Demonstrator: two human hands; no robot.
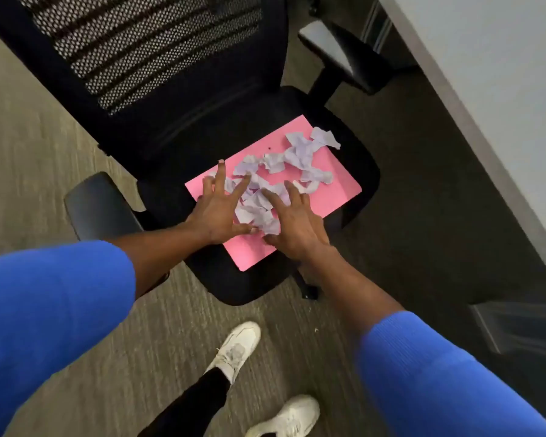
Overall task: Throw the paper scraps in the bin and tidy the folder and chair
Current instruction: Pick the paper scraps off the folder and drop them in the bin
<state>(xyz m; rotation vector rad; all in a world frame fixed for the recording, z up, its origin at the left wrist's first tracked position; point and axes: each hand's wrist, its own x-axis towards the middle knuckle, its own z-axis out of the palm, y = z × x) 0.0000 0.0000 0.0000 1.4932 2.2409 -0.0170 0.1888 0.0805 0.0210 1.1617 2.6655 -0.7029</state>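
Note:
A pink folder [334,197] lies flat on the seat of a black office chair [356,152]. Several crumpled pale lilac paper scraps [300,156] are strewn over the folder from its near left to its far right corner. My left hand [216,212] rests on the folder's left part, fingers spread, touching the scraps. My right hand [293,225] lies beside it with fingers apart, pressed against the near pile of scraps [259,209]. Neither hand has closed on anything.
The chair's mesh backrest [145,52] rises at the back, with armrests at the left [101,206] and far right [337,52]. A grey desk [492,89] runs along the right. My white shoes [237,348] stand on the carpet below. No bin is in view.

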